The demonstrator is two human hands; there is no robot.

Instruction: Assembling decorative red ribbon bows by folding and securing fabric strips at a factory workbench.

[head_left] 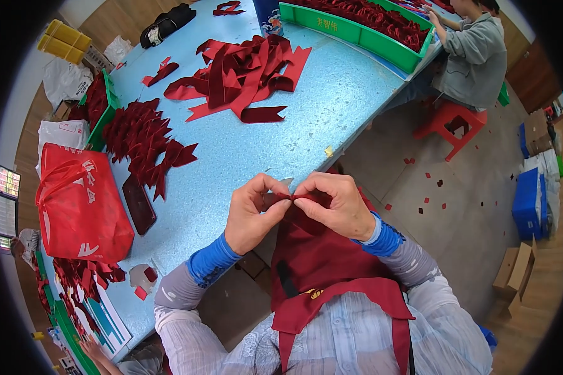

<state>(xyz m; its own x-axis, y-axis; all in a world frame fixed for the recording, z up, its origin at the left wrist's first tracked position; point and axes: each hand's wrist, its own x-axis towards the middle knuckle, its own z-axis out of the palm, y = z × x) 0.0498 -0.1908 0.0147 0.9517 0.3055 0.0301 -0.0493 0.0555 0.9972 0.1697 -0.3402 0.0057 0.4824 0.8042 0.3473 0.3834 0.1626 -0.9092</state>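
Red ribbon [292, 199] pinched, hands [294, 209] past table edge [306, 172]

Grey sleeves with blue cuffs, pale striped shirt, red apron [331, 275].

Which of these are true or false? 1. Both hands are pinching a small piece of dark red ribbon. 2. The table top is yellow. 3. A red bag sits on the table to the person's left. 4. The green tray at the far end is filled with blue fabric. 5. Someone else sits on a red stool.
1. True: the left hand and right hand pinch the ribbon piece between them.
2. False: the table is light blue.
3. True: the red bag lies there.
4. False: the green tray holds dark red ribbon.
5. True: a person sits on the red stool.
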